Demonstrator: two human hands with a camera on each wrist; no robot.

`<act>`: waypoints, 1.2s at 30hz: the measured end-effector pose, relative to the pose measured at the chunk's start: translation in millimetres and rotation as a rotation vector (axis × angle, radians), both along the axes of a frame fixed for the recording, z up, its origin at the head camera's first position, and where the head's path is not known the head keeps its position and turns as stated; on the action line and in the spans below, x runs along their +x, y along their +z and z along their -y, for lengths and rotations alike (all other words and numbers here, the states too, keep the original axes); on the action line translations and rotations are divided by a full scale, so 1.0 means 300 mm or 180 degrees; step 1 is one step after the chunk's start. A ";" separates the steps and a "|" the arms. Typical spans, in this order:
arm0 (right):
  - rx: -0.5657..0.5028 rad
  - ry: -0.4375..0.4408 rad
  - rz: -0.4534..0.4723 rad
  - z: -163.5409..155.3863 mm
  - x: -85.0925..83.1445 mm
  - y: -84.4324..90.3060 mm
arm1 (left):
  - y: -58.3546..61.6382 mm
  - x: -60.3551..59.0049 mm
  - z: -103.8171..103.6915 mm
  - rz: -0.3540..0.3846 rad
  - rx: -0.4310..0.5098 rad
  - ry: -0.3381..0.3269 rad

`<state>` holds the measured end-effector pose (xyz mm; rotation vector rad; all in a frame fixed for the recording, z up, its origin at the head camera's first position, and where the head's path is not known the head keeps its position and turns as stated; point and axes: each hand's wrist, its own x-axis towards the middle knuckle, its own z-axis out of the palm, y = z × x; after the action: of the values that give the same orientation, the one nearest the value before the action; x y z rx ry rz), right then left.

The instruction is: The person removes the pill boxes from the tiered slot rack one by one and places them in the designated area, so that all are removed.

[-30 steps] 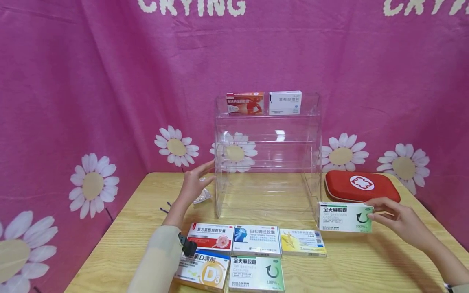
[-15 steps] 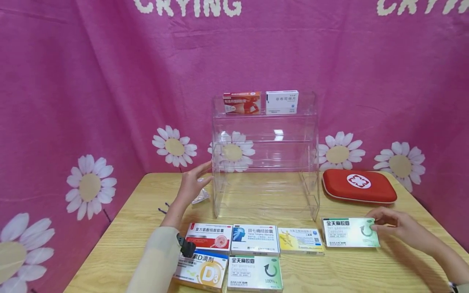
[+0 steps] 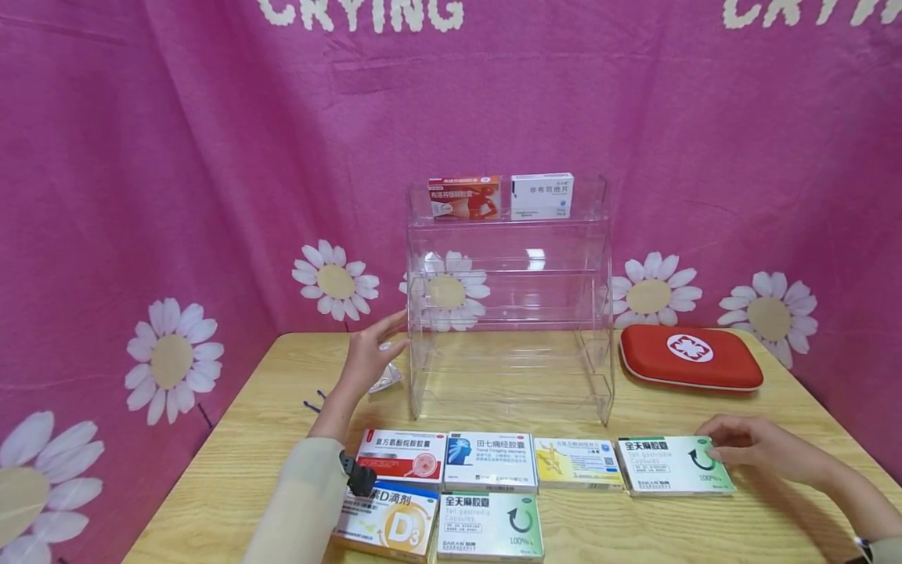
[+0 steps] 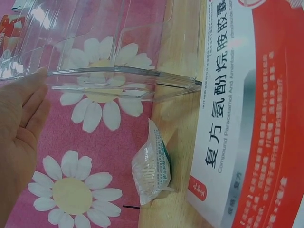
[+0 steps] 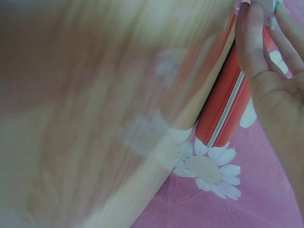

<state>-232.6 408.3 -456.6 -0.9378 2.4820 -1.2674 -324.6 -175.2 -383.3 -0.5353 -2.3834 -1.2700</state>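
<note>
My right hand [image 3: 768, 453] pinches the right end of a white and green capsule box [image 3: 658, 466], which lies at the right end of a row of medicine boxes. In the right wrist view, only a corner of that box [image 5: 269, 6] shows between the thumb and fingers of my right hand [image 5: 278, 71]. My left hand [image 3: 369, 352] touches the left side of a clear acrylic tiered rack [image 3: 507, 337] with extended fingers. In the left wrist view, the fingertips of my left hand [image 4: 21, 123] meet the edge of the rack [image 4: 114, 69].
An orange-red box [image 3: 465, 199] and a white box [image 3: 543, 197] stand on the rack's top tier. In front lie a red-white box [image 3: 402, 456], blue-white box [image 3: 491, 460], yellow box [image 3: 579, 462], D3 box [image 3: 387, 521] and second green-white box [image 3: 491, 526]. A red case [image 3: 690, 359] lies right; a plastic packet [image 4: 151, 168] left.
My right hand has brought the white and green box toward me and down from beside the rack to the row's right end. My left hand has stayed at the rack.
</note>
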 end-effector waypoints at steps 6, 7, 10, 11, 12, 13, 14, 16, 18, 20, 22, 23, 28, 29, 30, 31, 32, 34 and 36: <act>0.0155 -0.0014 0.0001 0.000 -0.003 -0.004 | -0.003 -0.001 0.001 -0.0053 -0.0007 0.0002; 0.0210 -0.0045 -0.0072 0.001 -0.003 -0.004 | -0.003 -0.002 0.001 -0.0072 -0.0004 -0.0001; 0.0356 -0.0140 -0.0271 0.004 -0.004 -0.008 | -0.004 -0.004 0.001 -0.0120 0.0004 -0.0014; 0.0376 -0.0165 -0.0297 0.005 -0.004 -0.009 | -0.004 -0.004 0.001 -0.0122 0.0009 -0.0016; 0.0380 -0.0179 -0.0323 0.006 -0.004 -0.009 | -0.004 -0.004 0.001 -0.0118 0.0016 -0.0017; 0.0381 -0.0189 -0.0334 0.005 -0.004 -0.010 | -0.004 -0.003 0.001 -0.0113 0.0013 -0.0014; 0.0390 -0.0205 -0.0360 0.005 -0.005 -0.010 | -0.003 -0.003 0.002 -0.0103 0.0012 -0.0013; 0.0417 -0.0267 -0.0457 0.003 -0.003 -0.011 | -0.003 -0.004 0.001 -0.0068 0.0018 -0.0003; 0.0475 -0.0422 -0.0584 0.005 0.002 -0.005 | -0.003 -0.004 0.001 -0.0048 0.0013 0.0001; 0.0489 -0.0611 -0.0721 0.011 0.006 0.002 | -0.001 -0.005 0.000 -0.0030 0.0020 0.0000; 0.0444 -0.0791 -0.0855 0.022 0.006 0.011 | 0.000 -0.005 0.000 -0.0027 0.0016 0.0003; 0.0399 -0.0847 -0.0902 0.030 0.004 0.018 | 0.001 -0.005 0.000 -0.0027 0.0019 0.0004; 0.0207 -0.1072 -0.1280 0.086 -0.024 0.051 | -0.002 -0.006 0.000 -0.0032 0.0010 -0.0003; 0.0169 -0.1111 -0.1401 0.100 -0.034 0.061 | -0.003 -0.005 0.000 -0.0027 0.0013 -0.0008; 0.0150 -0.1171 -0.1512 0.116 -0.044 0.074 | -0.004 -0.005 0.000 -0.0027 0.0016 -0.0018; 0.0162 -0.1231 -0.1661 0.131 -0.056 0.088 | -0.005 -0.005 -0.001 -0.0027 0.0023 -0.0024; 0.0161 -0.1303 -0.1783 0.147 -0.069 0.105 | -0.005 -0.004 -0.001 -0.0029 0.0035 -0.0029; 0.0165 -0.1453 -0.2012 0.183 -0.095 0.144 | -0.007 -0.003 -0.001 -0.0033 0.0024 -0.0031; 0.0173 -0.1579 -0.2138 0.220 -0.122 0.190 | -0.008 -0.001 -0.002 -0.0025 0.0035 -0.0034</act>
<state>-269.3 342.3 -399.6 -0.8663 3.4218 -1.1192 -324.9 -174.7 -385.6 -0.5494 -2.3687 -1.2827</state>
